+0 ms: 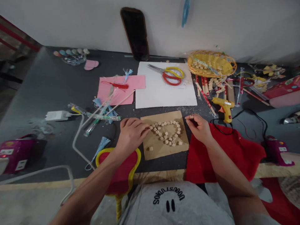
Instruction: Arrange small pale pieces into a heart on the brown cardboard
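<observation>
Small pale wooden beads (pixel 178 128) lie in a curved row on a piece of brown cardboard (pixel 150 154), with several loose ones inside and below the curve. My left hand (pixel 133 132) is at the cardboard's left edge, its thumb and fingertips pinched on a bead at the row's left end. Whether a thread runs through the beads is too small to see. Beyond the cardboard's right edge, my right hand (pixel 198 127) hovers with thumb and forefinger pinched together. Anything between those fingertips is too small to make out.
White board (pixel 150 93) with scissors (pixel 172 75) lies behind. At right are a wicker basket (pixel 225 64), yellow glue gun (pixel 225 107) and red cloth (pixel 227 156). Tassels (pixel 102 144), pink paper (pixel 138 82) and a white cable (pixel 74 142) lie left. A phone (pixel 136 34) leans on the wall.
</observation>
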Tool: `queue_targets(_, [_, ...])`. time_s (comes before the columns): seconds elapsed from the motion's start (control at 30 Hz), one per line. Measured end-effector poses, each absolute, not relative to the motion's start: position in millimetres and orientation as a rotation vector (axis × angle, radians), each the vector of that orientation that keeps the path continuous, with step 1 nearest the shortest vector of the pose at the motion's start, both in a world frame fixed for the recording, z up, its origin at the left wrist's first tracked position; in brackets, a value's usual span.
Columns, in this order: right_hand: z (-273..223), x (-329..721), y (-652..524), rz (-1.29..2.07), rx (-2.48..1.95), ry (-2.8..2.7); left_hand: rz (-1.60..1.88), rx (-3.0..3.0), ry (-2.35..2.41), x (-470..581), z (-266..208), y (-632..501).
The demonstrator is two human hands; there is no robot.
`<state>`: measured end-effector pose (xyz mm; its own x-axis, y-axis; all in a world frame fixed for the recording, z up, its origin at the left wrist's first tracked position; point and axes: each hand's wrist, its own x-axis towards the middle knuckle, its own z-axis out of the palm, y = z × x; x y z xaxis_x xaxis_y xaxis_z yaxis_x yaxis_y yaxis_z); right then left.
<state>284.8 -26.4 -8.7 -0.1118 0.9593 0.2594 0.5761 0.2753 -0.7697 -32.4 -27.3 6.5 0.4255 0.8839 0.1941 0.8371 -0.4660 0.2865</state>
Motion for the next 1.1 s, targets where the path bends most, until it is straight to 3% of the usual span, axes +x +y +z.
queue_targets(0.3, [-6.6,283.0,-30.7,0.576,-1.416,-1.751,0.52,2.453,1.543,-34.3,2.4,-28.5])
queue_targets(0.47, [16.4,258.9,-38.7,0.381,-1.261,-2.135,0.545,2.436,1.522,-34.7,2.4,-28.6])
queue_targets(0.63, [27.6,224.1,-40.1,0.394,-1.176,-2.44,0.564,2.403,1.519,-35.1,3.2,-29.1])
queue_targets(1.1, [22.4,201.8,-41.2,0.351,-1.181,-2.549,0.708,2.451,1.415,-33.2,5.0,-30.6])
